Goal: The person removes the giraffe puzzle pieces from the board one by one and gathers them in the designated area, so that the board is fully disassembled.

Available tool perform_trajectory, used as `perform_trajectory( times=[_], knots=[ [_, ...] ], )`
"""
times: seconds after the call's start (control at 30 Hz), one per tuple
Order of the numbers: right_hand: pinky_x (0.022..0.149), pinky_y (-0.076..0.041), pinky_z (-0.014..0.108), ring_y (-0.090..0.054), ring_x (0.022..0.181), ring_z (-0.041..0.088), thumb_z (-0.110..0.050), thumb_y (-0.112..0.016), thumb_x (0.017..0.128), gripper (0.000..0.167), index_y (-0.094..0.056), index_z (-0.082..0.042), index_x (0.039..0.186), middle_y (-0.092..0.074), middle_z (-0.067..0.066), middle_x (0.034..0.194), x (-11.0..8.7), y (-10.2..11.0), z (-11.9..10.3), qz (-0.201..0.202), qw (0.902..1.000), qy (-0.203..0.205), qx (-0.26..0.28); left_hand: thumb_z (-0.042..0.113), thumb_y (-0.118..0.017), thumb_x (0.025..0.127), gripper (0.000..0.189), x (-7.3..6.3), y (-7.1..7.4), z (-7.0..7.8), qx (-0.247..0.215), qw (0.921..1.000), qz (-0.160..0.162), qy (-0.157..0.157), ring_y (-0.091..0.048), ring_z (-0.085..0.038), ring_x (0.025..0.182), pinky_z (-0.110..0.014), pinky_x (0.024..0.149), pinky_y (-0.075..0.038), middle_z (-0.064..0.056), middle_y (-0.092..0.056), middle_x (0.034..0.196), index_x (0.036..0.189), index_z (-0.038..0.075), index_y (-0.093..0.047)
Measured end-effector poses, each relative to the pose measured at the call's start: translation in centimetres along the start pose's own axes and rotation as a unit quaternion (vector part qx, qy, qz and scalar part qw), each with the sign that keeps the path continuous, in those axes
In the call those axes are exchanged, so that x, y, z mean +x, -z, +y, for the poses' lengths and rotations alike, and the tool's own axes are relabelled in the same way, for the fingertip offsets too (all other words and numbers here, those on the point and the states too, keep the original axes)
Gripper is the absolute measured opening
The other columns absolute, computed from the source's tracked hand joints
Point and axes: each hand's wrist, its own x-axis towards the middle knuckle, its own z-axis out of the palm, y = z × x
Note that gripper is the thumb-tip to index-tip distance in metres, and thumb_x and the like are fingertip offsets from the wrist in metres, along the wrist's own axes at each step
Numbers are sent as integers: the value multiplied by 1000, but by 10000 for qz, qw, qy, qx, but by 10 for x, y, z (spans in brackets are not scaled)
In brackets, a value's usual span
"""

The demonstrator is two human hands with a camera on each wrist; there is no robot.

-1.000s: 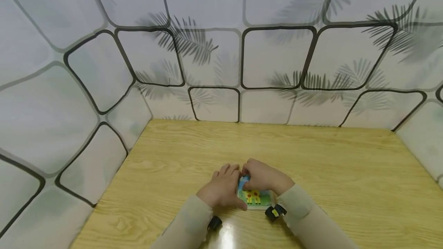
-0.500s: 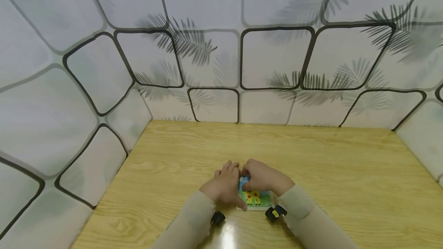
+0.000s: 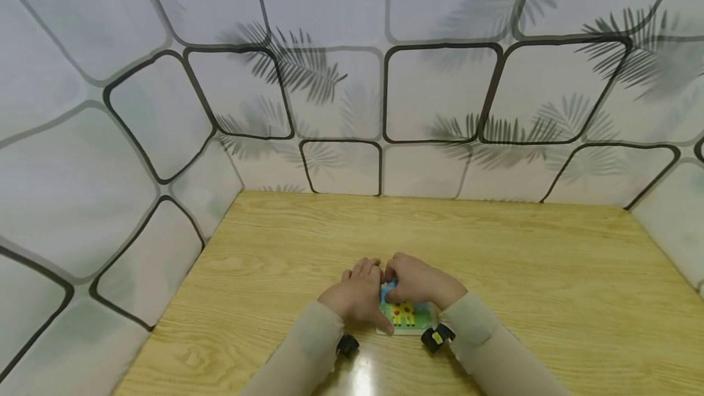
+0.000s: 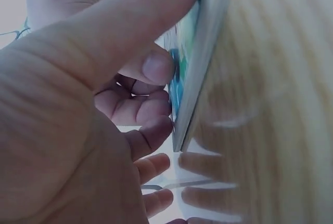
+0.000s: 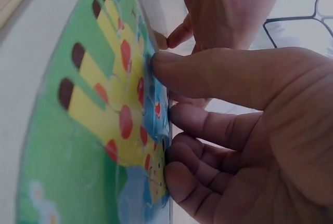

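A giraffe jigsaw puzzle [image 3: 420, 318] in a pale-edged board lies flat on the table between the hands. It shows a yellow giraffe with red spots on green and blue. My left hand [image 3: 356, 297] rests along its left side, fingers extended past the far corner, thumb at the near edge. In the left wrist view that thumb [image 4: 151, 0] touches the board's edge [image 4: 210, 31]. My right hand [image 3: 423, 280] bends over the far-left part, pinching at a blue puzzle piece [image 5: 155, 107] with thumb on its face and curled fingertips at the board's far edge.
The wood-grain table [image 3: 522, 261] spreads around the puzzle. Patterned white walls [image 3: 434, 96] close it off at the back and both sides. Black wrist cameras [image 3: 437, 338] sit under both sleeves, close to the tabletop.
My left hand and wrist have shifted slightly to the right against the puzzle's side. My right hand stays in the same place on the puzzle.
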Motion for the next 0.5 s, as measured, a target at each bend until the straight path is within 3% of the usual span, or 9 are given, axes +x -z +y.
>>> perform_trajectory(
  times=[0.2, 0.5],
  knots=[
    [65, -46, 36, -52, 74, 19, -8, -82, 81, 23, -62, -5, 91, -56, 6, 91, 1, 0, 0, 5, 9999, -81, 130, 58, -85, 73, 106, -7, -3, -1, 117, 9998, 124, -81, -8, -31, 154, -55, 120, -20, -5, -15, 167, 154, 11, -34],
    [69, -48, 38, -53, 77, 19, -10, -82, 82, 29, -58, -6, 98, -58, 5, 93, -1, -1, 0, 72, 9998, -102, 180, 56, -85, 75, 109, -8, -3, 3, 226, 9995, 146, -169, -10, -30, 154, -57, 119, -20, -5, -20, 167, 158, 9, -30]
  ],
)
